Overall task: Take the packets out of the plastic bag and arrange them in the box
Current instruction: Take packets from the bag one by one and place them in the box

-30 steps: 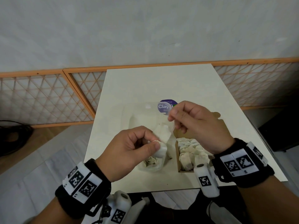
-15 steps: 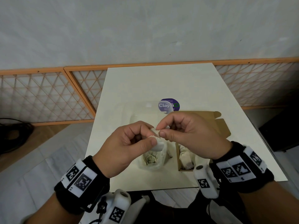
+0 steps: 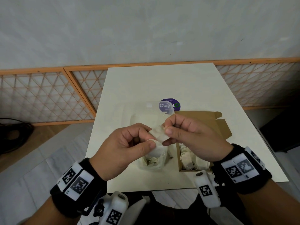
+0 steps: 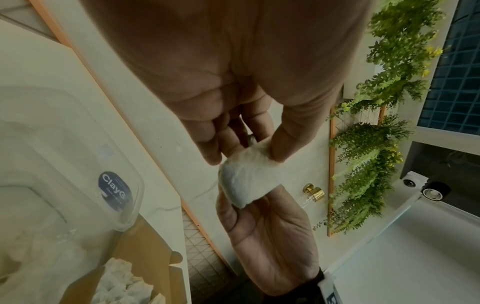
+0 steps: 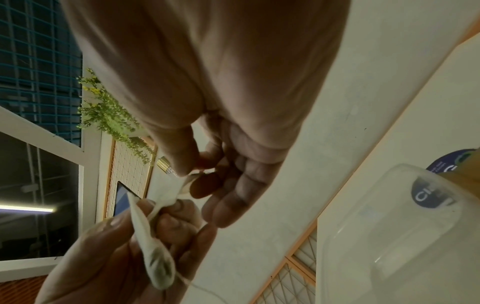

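Observation:
Both hands are raised above the table, close together. My left hand pinches a white packet between thumb and fingers; the same packet fills the middle of the left wrist view. My right hand pinches the top of a second white packet, which touches the first. In the right wrist view the packet hangs from the left fingers. Below the hands stands the clear plastic container with packets and strings inside. The brown cardboard box to its right holds several packets, partly hidden by my right wrist.
The container's clear lid lies behind it, over a purple round sticker. The box's open flap lies flat at the back right. An orange lattice fence runs behind the cream table.
My right hand came down and to the left from its raised spot and met the left hand. The packet that hung between the hands is now bunched between the fingertips.

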Tool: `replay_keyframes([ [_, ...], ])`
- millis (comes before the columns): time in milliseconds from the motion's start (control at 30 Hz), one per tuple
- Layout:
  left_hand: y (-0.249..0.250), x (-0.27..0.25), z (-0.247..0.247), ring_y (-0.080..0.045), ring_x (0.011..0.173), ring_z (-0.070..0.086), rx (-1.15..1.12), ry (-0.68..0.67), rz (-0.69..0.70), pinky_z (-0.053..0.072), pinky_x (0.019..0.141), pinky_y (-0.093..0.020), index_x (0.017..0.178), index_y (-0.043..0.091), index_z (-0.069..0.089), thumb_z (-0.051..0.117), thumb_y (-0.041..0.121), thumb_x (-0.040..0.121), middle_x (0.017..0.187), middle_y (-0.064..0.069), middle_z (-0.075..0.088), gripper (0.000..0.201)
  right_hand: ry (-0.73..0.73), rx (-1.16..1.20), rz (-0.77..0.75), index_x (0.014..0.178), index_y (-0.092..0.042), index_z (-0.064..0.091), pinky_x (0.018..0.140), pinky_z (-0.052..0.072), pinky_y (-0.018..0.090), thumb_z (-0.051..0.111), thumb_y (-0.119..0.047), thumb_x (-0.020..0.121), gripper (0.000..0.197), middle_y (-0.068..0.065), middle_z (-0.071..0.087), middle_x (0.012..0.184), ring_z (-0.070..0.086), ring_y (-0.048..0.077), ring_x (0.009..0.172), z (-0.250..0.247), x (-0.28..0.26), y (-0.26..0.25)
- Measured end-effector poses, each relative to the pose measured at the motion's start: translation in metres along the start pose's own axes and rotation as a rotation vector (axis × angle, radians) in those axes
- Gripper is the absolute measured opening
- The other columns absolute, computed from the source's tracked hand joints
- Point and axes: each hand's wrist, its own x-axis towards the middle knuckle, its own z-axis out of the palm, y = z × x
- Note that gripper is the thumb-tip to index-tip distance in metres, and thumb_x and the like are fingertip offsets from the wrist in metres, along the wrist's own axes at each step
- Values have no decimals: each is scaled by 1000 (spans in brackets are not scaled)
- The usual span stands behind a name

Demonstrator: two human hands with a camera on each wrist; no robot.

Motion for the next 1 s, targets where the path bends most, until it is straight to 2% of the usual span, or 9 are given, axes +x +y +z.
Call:
replay_keyframes([
  [200,-4,-1,-8,-29,93,62,7,36,-9,52,85,-33,85,3,73,76,22,84,98,-32,62,20,163,42,-11,99,-3,57,81,59,40,50,-12,103,12,6,71,99,70,16,87,-8,5,1],
  [367,-3,-1,-7,-26,96,59,4,35,-3,50,86,-31,84,3,72,75,24,83,97,-32,60,22,325,-69,21,100,-5,59,70,59,35,50,-11,107,13,7,73,93,71,24,83,-17,11,5],
  [533,-2,-2,-7,-28,91,59,-10,38,4,50,83,-33,85,1,72,75,22,84,95,-31,60,22,487,-386,107,103,-3,60,78,59,51,56,-11,104,9,17,73,97,69,13,75,-19,11,10],
  [600,-3,-2,-8,-28,91,59,-9,37,0,50,83,-32,86,0,72,75,21,84,95,-30,62,22,475,-397,69,109,-11,65,79,60,48,58,-16,104,10,14,72,101,70,11,77,-14,7,3],
  [667,-4,-2,-7,-25,92,60,15,27,-4,51,84,-30,84,2,72,75,16,87,94,-28,64,15,404,-389,17,119,-21,68,78,61,39,59,-28,104,19,1,74,108,72,13,82,-6,2,-7],
  [767,-4,-3,-6,-18,96,63,66,21,-3,52,85,-25,82,6,74,72,9,87,90,-22,67,6,254,-285,121,119,-26,69,71,58,31,60,-44,98,30,-9,77,99,74,19,78,8,0,-21],
  [867,-6,-3,-7,-20,104,65,139,7,18,52,90,-31,84,10,76,74,17,88,93,-11,70,8,88,-137,262,102,-16,69,63,55,29,65,-32,99,16,-6,72,76,68,21,69,14,4,-15],
  [933,-6,-3,-8,-17,106,65,191,18,21,51,90,-28,85,11,77,74,18,88,92,-7,71,8,38,-67,254,89,-14,65,61,53,29,68,-16,97,9,4,68,73,64,20,64,13,6,-7],
  [1000,-4,-3,-9,-14,109,64,216,35,18,50,91,-24,84,9,78,73,15,87,91,-6,73,8,46,-73,246,88,-12,64,59,53,28,67,-8,97,10,6,66,72,62,18,62,7,8,-3],
])
